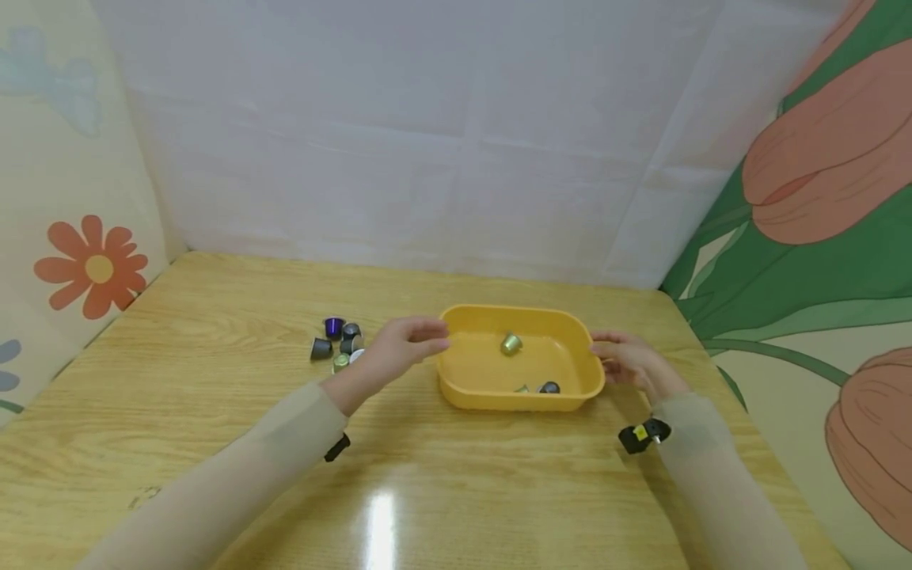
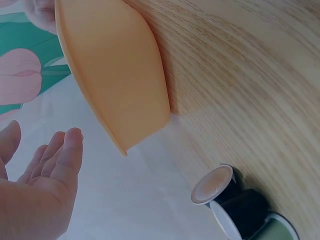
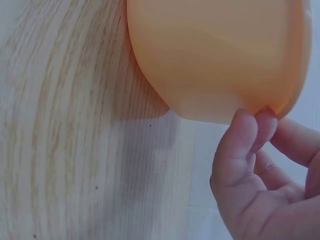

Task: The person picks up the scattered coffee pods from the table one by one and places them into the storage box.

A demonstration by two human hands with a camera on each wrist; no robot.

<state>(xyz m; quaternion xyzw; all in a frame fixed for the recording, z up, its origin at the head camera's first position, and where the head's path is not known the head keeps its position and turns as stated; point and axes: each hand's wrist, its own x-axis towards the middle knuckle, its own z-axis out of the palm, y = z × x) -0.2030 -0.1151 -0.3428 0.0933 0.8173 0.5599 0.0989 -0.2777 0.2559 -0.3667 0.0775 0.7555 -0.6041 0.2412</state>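
Capsules (image 1: 511,343) inside the yellow tray (image 1: 470,360): head view only.

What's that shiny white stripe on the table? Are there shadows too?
Head view: glare on the table, probably a reflected light; right wrist view: a soft grey shadow beside the yellow tub; left wrist view: a darker, shadowy band along the tub's base.
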